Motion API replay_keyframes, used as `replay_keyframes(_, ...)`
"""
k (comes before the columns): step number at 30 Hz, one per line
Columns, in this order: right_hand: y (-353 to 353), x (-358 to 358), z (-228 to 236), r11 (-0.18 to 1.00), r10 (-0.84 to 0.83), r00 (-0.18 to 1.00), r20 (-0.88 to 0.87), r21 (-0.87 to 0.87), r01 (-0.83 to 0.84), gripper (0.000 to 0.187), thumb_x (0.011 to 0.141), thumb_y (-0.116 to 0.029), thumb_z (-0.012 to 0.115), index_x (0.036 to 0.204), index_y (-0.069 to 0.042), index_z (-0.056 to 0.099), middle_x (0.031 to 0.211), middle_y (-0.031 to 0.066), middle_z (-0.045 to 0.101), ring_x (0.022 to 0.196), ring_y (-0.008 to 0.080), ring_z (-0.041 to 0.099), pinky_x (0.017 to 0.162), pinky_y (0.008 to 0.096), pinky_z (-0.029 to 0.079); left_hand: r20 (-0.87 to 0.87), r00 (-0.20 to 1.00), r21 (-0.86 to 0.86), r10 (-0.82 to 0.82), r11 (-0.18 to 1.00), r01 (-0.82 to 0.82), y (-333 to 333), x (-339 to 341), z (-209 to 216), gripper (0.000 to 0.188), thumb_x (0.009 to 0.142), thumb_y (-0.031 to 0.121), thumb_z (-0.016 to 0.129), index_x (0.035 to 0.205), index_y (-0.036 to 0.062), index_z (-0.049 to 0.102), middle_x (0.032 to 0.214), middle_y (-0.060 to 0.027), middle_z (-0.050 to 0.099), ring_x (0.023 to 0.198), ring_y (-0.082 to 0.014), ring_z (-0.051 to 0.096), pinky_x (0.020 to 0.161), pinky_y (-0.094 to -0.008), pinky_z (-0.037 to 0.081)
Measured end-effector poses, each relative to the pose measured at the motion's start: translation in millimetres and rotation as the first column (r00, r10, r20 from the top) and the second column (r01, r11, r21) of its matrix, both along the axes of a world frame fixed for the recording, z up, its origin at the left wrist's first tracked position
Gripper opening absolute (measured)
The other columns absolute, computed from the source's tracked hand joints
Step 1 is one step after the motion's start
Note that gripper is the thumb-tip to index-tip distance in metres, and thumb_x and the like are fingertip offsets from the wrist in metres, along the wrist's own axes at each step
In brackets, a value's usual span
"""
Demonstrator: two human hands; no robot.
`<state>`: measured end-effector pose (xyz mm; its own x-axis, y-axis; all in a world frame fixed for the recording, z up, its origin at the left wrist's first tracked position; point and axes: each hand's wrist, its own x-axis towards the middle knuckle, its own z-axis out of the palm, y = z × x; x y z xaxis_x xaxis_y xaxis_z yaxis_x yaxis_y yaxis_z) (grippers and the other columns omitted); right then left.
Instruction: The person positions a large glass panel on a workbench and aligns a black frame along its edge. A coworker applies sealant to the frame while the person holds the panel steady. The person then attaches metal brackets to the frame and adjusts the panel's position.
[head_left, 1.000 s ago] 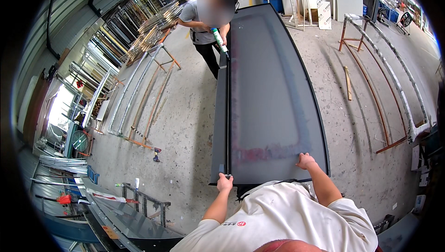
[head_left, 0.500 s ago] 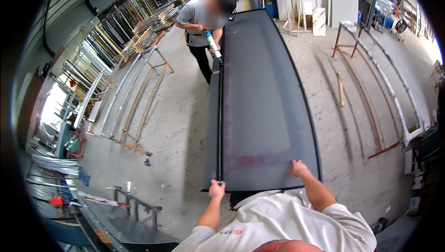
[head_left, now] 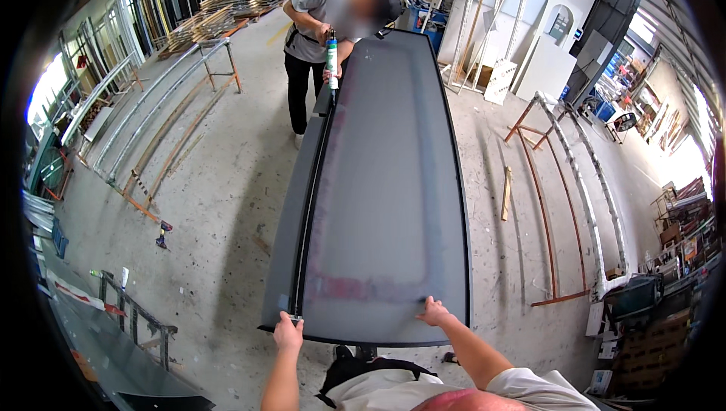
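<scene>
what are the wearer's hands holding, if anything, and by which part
The left hand is at the near end of the black strip; whether it grips cannot be told. The right hand rests on the dark grey panel, nothing visibly held.

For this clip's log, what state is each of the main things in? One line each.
Dark grey panel: lying flat.
Left hand: at the panel's near edge, fingers curled.
Right hand: fingers on the panel's top face.
Co-worker: standing, bent forward.
Green-and-white cartridge: held by the co-worker, pointing downward.
Cordless drill: unheld, on the floor.
Wooden strip: lying on the floor.
</scene>
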<state>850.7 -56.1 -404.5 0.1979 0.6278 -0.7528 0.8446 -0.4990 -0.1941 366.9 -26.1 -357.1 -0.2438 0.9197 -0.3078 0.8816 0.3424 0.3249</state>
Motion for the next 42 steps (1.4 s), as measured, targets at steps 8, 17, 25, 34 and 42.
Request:
replay_keyframes(8, 11.7, 14.1, -21.0, 0.990, 0.089, 0.993, 0.082, -0.119, -0.079, 0.085, 0.086, -0.050, 0.079, 0.136, 0.002, 0.033, 0.137, 0.0324, 0.054, 0.132, 0.0435, 0.053, 0.108, 0.0502, 0.047, -0.035, 0.999, 0.039, -0.003, 0.999, 0.005, 6.8, 5.0, 11.5, 0.049, 0.086, 0.037, 0.077, 0.114, 0.0049, 0.052, 0.091, -0.0187, 0.072, 0.090, -0.0404, 0.070, 0.075, -0.0531, 0.056)
replay_keyframes(17, 38.4, 0.5, -4.2, 0.937, 0.126, 0.989, 0.078, -0.335, -0.093, 0.085, 0.085, -0.053, 0.081, 0.128, 0.002, 0.033, 0.100, 0.0224, 0.072, 0.088, 0.0352, 0.073, 0.074, 0.0452, 0.060, -0.023, 1.000, 0.034, 0.019, 0.999, -0.018, 6.7, 2.6, 10.3, 0.045, 0.085, 0.035, 0.076, 0.112, 0.0062, 0.054, 0.092, -0.0174, 0.072, 0.092, -0.0395, 0.071, 0.078, -0.0536, 0.056)
replay_keyframes(25, 30.1, 10.9, -4.8, 0.947, 0.055, 0.996, 0.074, -0.321, -0.029, 0.090, 0.085, -0.054, 0.079, 0.133, 0.005, 0.032, 0.109, 0.0247, 0.070, 0.094, 0.0360, 0.073, 0.078, 0.0454, 0.060, -0.008, 1.000, 0.062, -0.001, 0.998, 0.002, 8.0, 5.3, 7.3, 0.044, 0.084, 0.038, 0.076, 0.106, 0.0076, 0.052, 0.089, -0.0188, 0.073, 0.087, -0.0419, 0.072, 0.075, -0.0544, 0.056)
replay_keyframes(34, 35.2, -0.6, 0.4, 0.943, 0.122, 0.985, 0.120, -0.323, -0.077, 0.097, 0.085, -0.055, 0.080, 0.140, 0.008, 0.030, 0.127, 0.0312, 0.062, 0.117, 0.0410, 0.065, 0.092, 0.0494, 0.055, -0.010, 1.000, 0.040, 0.014, 0.999, -0.013, 5.9, 1.3, 7.9, 0.044, 0.084, 0.036, 0.076, 0.107, 0.0061, 0.052, 0.089, -0.0193, 0.071, 0.090, -0.0407, 0.071, 0.076, -0.0530, 0.056)
replay_keyframes(42, 39.5, -1.5, 5.7, 0.944, 0.109, 0.990, 0.089, -0.322, -0.075, 0.087, 0.086, -0.052, 0.080, 0.132, 0.005, 0.034, 0.094, 0.0202, 0.072, 0.092, 0.0333, 0.072, 0.075, 0.0436, 0.058, -0.001, 1.000, 0.038, 0.011, 0.999, -0.011, 7.1, 0.2, 4.6, 0.045, 0.083, 0.036, 0.077, 0.107, 0.0057, 0.052, 0.089, -0.0194, 0.071, 0.089, -0.0409, 0.071, 0.076, -0.0530, 0.056)
